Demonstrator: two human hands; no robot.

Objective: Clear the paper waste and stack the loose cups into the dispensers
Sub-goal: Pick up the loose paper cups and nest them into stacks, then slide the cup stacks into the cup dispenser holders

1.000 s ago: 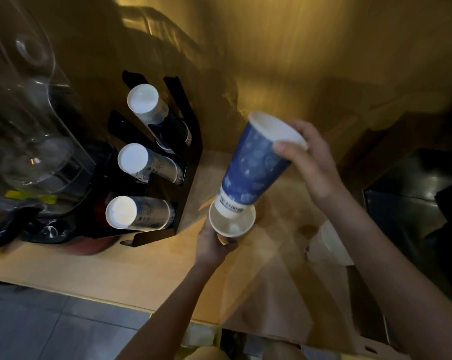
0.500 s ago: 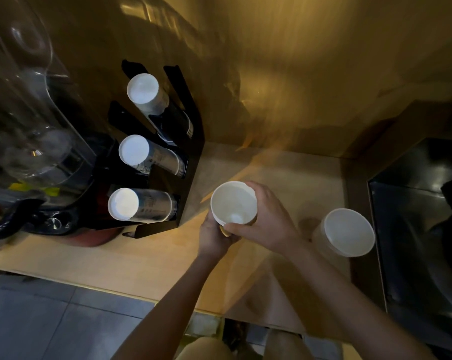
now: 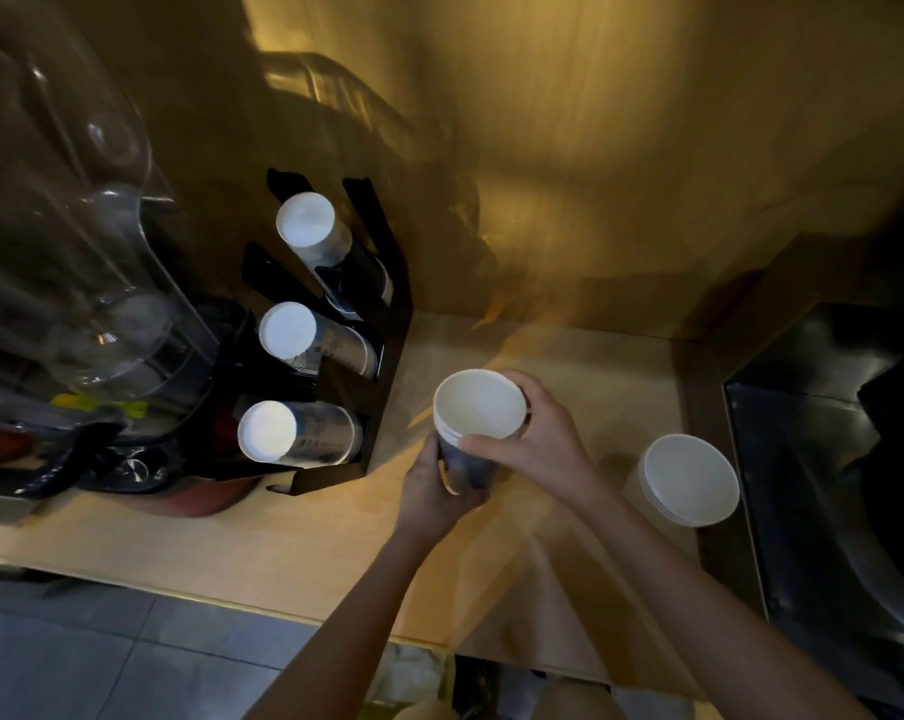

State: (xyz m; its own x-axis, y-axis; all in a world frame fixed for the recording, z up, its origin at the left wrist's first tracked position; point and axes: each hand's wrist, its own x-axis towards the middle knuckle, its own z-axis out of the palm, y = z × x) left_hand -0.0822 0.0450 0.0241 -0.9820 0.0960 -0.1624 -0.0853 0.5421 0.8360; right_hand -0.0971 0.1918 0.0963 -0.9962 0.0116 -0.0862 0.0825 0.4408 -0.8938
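Note:
Both hands hold a nested stack of blue paper cups (image 3: 478,413) upright above the wooden counter (image 3: 232,543), white inside facing up. My left hand (image 3: 437,493) wraps the stack's lower part. My right hand (image 3: 538,433) grips its rim from the right. A black three-slot cup dispenser (image 3: 382,324) stands to the left; each slot holds a lying stack of cups, white bottoms toward me: top (image 3: 305,219), middle (image 3: 288,330), bottom (image 3: 267,431). A loose white cup (image 3: 691,478) stands on the counter to the right.
A clear blender jug on a dark base (image 3: 76,283) crowds the left end of the counter. A dark steel sink (image 3: 824,459) lies at the right. A brown paper sheet (image 3: 517,605) covers the counter's near edge. Grey floor tiles show below.
My right hand brought the blue cup down and pushed it into the cup held by my left hand; now both hands hold the nested stack. The view shifted slightly.

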